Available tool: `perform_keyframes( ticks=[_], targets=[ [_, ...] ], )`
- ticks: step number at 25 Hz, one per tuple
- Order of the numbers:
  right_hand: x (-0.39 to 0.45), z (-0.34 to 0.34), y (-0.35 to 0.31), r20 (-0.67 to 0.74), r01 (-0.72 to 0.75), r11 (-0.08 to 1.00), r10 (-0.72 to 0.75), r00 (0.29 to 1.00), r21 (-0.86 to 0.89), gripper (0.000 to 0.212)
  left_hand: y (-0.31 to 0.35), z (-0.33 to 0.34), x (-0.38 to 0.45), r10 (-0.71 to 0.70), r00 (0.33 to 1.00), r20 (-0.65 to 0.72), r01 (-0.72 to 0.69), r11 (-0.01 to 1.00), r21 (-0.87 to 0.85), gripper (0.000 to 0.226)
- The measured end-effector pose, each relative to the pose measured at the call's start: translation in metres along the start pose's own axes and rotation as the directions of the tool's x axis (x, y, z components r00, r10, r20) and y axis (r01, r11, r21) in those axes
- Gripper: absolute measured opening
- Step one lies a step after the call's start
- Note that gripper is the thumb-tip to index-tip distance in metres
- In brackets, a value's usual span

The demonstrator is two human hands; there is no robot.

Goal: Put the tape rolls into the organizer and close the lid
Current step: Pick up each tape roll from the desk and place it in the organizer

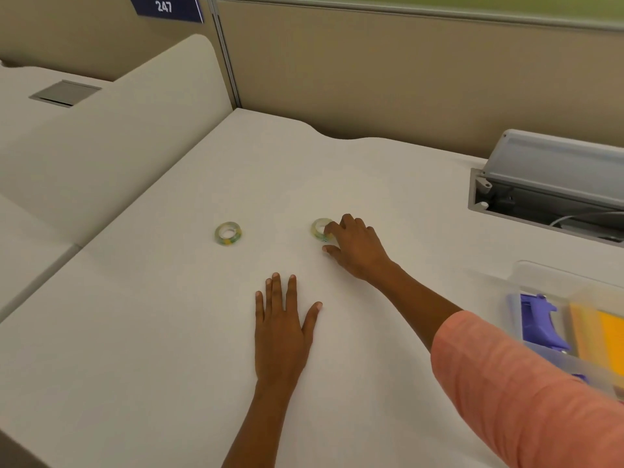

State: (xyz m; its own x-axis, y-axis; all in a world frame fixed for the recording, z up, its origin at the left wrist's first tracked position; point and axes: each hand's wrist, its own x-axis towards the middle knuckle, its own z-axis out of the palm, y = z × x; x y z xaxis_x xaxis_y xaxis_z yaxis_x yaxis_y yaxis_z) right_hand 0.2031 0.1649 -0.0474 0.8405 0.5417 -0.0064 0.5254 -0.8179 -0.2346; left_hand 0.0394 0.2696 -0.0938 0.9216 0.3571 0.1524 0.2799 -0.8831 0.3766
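Pale tabletop (169,332) carries two tape rolls: the right hand (354,248) curls its fingers onto one roll (319,228), grip not yet closed, while the other roll (228,233) lies untouched to its left. Left hand (282,332) rests flat, released. Best to pinch the roll's rim firmly, then carry it right to the open organizer (540,285).

2 tape rolls (228,234) (319,229) mid-desk (135,349), side by side; organizer (540,282) far R.

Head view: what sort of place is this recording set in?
Most likely an open-plan office workstation. A numbered sign reading 247 hangs on a fabric partition, and the pale desk has a flip-up cable hatch with wiring inside.
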Motion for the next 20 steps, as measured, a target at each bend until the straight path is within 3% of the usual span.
perform_keyframes(
  ticks=[7, 12, 16, 20],
  targets=[
    [-0.041, -0.012, 0.011, 0.024, -0.113, 0.965, 0.111, 0.994, 0.238, 0.029, 0.002, -0.004, -0.001, 0.003, 1.0, 0.016, -0.003, 0.999, -0.041, 0.072],
    [-0.084, -0.035, 0.025, -0.084, -0.123, 0.915, 0.168, 0.982, 0.385, 0.046, 0.009, -0.014, -0.009, 0.055, 0.987, 0.151, -0.043, 0.996, -0.076, 0.096],
    [-0.132, -0.065, 0.052, -0.161, -0.149, 0.857, 0.259, 0.952, 0.494, 0.06, 0.071, -0.016, -0.026, 0.169, 0.973, 0.16, -0.128, 0.962, -0.24, 0.101],
    [-0.2, -0.098, 0.1, -0.224, -0.258, 0.842, 0.399, 0.889, 0.474, 0.054, 0.162, -0.01, -0.061, 0.368, 0.917, 0.153, -0.286, 0.874, -0.392, 0.089]
  ],
)
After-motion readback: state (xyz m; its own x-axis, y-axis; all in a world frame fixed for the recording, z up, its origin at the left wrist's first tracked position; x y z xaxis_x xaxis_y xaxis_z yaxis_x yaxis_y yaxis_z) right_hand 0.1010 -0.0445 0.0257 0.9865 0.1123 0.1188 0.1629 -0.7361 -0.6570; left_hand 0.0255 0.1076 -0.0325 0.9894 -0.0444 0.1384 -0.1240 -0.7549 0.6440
